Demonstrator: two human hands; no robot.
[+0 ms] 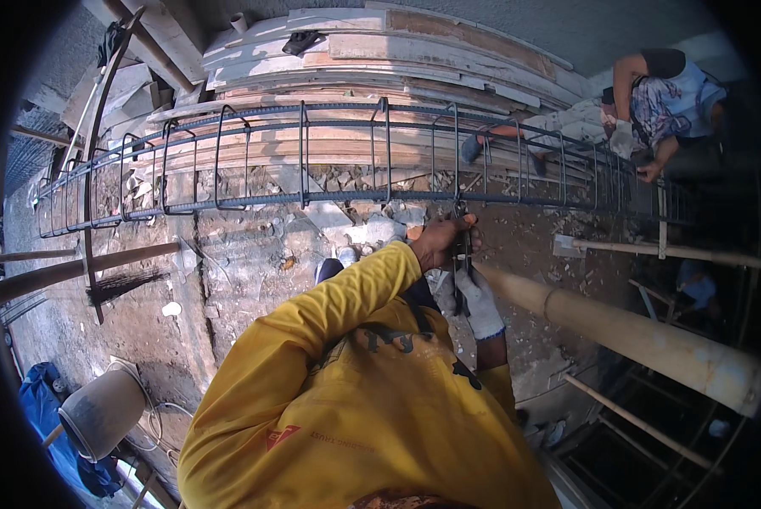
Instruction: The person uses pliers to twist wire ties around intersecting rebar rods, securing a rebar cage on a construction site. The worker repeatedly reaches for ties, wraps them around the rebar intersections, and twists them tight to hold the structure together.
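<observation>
A long rebar cage point(346, 199) of dark bars and square stirrups lies across the rubble-strewn ground. At its lower front bar, my bare left hand point(442, 240), in a yellow sleeve, closes around the upper part of dark pincers point(463, 259). My right hand point(480, 304), in a white glove, grips the handles just below. The tool's head reaches up to the bar beside a stirrup point(457, 161). What the jaws hold is too small to tell.
Stacked wooden planks point(397, 59) lie behind the cage. A thick pale pole point(652, 339) slants off to the right. Another person point(665, 102) crouches at the cage's far right end. A bucket point(100, 413) and blue sheet point(41, 407) sit lower left; poles point(75, 270) lie left.
</observation>
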